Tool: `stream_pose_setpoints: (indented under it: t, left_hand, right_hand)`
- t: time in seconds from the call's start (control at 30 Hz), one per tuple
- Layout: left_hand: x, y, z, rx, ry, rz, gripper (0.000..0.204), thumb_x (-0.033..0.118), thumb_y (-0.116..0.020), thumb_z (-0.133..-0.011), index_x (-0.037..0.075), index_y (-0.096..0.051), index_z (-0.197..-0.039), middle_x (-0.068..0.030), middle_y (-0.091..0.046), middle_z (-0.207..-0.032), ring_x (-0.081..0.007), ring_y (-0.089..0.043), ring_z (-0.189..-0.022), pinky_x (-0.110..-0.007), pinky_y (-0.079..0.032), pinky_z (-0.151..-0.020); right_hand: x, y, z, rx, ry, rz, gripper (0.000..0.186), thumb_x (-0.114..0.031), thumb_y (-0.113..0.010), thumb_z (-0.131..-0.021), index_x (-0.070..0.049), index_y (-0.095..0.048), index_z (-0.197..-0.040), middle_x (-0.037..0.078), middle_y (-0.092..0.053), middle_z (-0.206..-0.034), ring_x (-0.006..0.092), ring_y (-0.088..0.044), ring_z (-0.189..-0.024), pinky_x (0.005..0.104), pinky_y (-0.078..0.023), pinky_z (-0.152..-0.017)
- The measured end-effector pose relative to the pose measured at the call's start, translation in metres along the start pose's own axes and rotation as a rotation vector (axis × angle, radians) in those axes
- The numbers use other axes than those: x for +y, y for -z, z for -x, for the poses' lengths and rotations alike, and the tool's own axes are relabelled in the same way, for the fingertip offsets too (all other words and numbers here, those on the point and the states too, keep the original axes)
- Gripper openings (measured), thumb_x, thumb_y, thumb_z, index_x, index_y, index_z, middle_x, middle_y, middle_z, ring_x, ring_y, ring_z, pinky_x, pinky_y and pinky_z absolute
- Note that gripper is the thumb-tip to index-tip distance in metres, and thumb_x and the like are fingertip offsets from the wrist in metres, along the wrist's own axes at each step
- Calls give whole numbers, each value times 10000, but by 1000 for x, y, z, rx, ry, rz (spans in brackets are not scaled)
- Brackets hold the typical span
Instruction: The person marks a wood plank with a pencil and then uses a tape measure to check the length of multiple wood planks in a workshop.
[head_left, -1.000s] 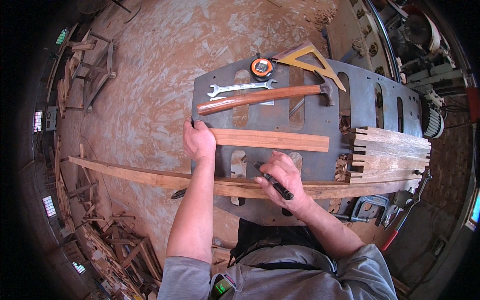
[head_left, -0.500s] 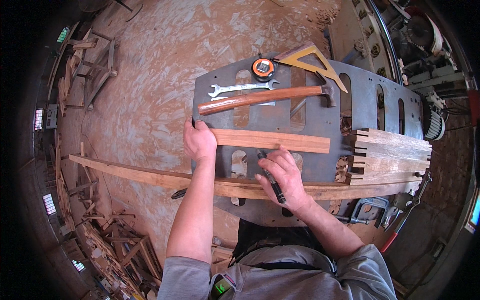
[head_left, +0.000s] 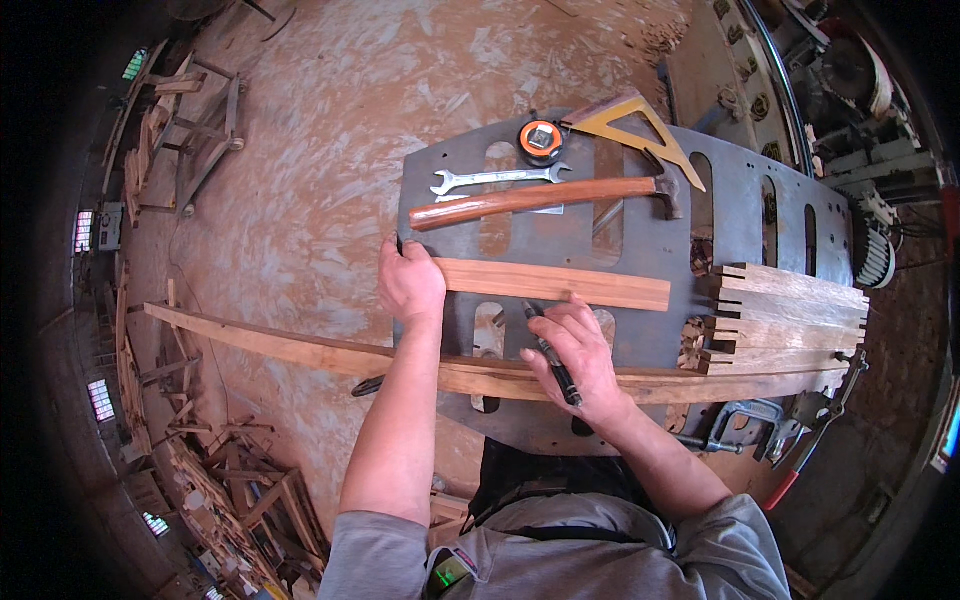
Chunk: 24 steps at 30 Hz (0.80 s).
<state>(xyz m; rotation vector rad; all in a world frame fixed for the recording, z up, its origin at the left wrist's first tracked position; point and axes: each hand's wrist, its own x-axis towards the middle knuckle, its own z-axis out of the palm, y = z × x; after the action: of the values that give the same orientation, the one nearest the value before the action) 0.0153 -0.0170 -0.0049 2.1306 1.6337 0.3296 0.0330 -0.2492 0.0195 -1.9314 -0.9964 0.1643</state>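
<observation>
- The left hand presses down on the left end of a short wooden slat, fingers curled over its far edge.
- The slat lies flat across the middle of the dark metal desk.
- The right hand grips a black pen, its tip touching the slat's near edge.
- A long plank runs along the near side of the desk, under the right wrist.
- Farther off lie a hammer, a wrench, a tape measure and a yellow square.
- Notched boards are stacked at the right.
</observation>
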Motion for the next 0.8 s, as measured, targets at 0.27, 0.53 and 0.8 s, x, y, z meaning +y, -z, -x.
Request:
stream_pose_setpoints:
  t: [0.27,0.53,0.8]
  left_hand:
    - [2,3,2,9,-12,4,384,311,-457,-908,88,-620,-1175,-216,-660,-1124,-423,-614,-1045,-521,-471,-883]
    - [-3,-2,-2,-10,15,-17,392,312,-453,-905,69,-616,-1166,-224,-654,-1126,-423,-606,-1054,-530,-466,-881]
    - [-4,-2,-4,-25,5,-2,410,326,-454,-901,60,-603,-1176,-220,-650,-1138,-416,-608,-1062,-525,-467,-899]
  right_hand:
    - [-1,0,0,-4,1,10,341,-112,-751,-749,-39,-630,-1060,124,-620,-963,301,-579,-1021,515,-379,-1063]
    - [-4,-1,-2,-16,4,23,366,-135,-758,-752,-34,-629,-1079,126,-623,-971,301,-579,-1026,525,-382,-1060]
    - [-10,-11,-17,2,38,-36,349,-96,-755,-741,-38,-636,-1064,124,-618,-922,308,-580,-927,449,-464,-904]
